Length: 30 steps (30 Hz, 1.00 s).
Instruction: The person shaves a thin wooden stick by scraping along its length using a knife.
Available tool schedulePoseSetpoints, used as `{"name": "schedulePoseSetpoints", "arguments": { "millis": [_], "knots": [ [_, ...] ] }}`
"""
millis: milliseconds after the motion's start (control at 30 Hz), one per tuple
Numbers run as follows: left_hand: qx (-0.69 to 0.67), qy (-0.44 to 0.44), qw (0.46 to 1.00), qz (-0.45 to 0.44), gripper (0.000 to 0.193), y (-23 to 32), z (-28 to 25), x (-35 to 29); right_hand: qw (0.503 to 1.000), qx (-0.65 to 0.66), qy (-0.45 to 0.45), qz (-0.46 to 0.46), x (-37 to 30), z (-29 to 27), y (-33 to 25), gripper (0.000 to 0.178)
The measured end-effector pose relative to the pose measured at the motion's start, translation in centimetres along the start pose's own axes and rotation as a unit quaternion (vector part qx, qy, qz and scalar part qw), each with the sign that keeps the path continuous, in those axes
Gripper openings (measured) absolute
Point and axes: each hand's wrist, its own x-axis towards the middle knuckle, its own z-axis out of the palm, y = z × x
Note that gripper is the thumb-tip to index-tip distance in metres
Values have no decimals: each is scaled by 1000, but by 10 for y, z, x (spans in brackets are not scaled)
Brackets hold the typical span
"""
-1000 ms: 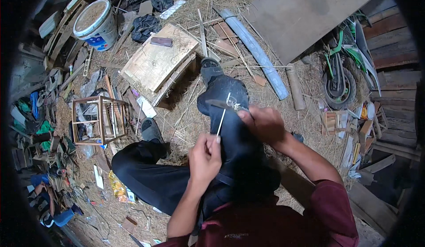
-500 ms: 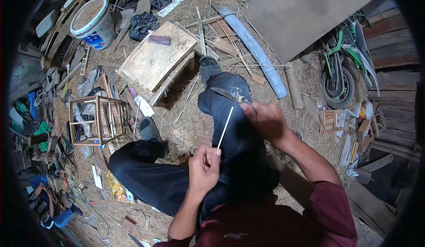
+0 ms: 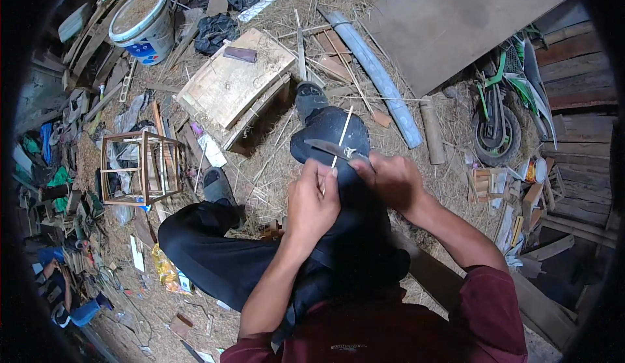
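Note:
Between the thumb and fingers of my left hand [image 3: 315, 197] is a thin pale wooden stick [image 3: 345, 128], its far end slanting up over my right knee. My right hand [image 3: 392, 179] is closed round a knife, and its handle is hidden in the fist. The knife blade [image 3: 325, 147] points left and lies across the stick just beyond my left fingertips. A few pale curled shavings [image 3: 349, 152] cling beside the blade, over the dark cloth of my trouser leg [image 3: 351, 194].
A low wooden block table [image 3: 228, 83] bears a small brown block [image 3: 240, 54]. To the left stands a small wooden frame [image 3: 142, 167]; a white bucket [image 3: 146, 34] is behind it. A grey-blue pole [image 3: 377, 76], a large board [image 3: 469, 24] and a green motorbike [image 3: 498, 109] lie right. Another person [image 3: 58, 285] is far left.
My left hand has moved forward with the stick, so the stick now meets the knife blade. The right hand with the knife has shifted only slightly.

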Motion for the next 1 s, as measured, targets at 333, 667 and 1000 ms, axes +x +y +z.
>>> {"name": "schedulePoseSetpoints", "arguments": {
  "millis": [333,667,1000],
  "knots": [
    [-41,-2,999,-22,15,-25,-23,-63,999,29,20,24,-1,2,8,59],
    [-153,-64,982,-85,17,-12,-1,7,997,4,-72,29,4,-6,-3,60],
    [-237,-66,958,-144,16,-22,-25,-71,998,44,30,37,4,0,12,56]
  ]
}}
